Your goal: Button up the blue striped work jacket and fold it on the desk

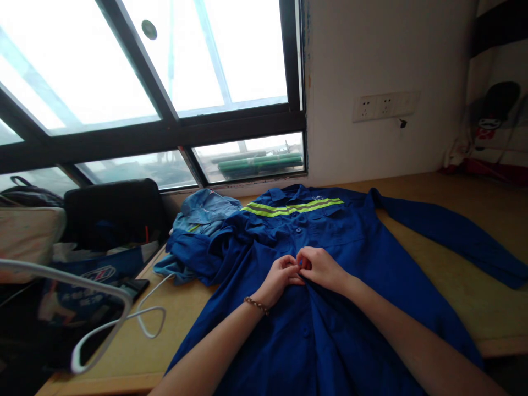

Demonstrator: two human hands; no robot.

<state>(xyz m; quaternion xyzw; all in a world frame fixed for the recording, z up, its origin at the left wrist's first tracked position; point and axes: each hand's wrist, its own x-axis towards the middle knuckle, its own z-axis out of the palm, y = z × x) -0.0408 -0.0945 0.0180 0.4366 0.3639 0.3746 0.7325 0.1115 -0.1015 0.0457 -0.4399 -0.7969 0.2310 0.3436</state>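
Observation:
A blue work shirt (270, 308) with a yellow-green reflective stripe (289, 209) across the chest lies front up, collar away from me. Both hands meet at its front placket, around mid-shirt. My left hand (284, 272), a beaded bracelet on its wrist, pinches the placket edge. Close against it, my right hand (319, 267) grips the cloth from the other side and lifts a fold. What sits right between the fingertips is mostly hidden. One button (298, 230) shows above the hands, another (306, 331) below them.
The shirt lies on a wooden table (474, 231). Light blue clothing (206, 212) is bunched at its left. A white cable (159, 324) curls along the left edge, beside bags (94, 275) and a black chair back (111, 212). Behind are windows and a wall socket (383, 105).

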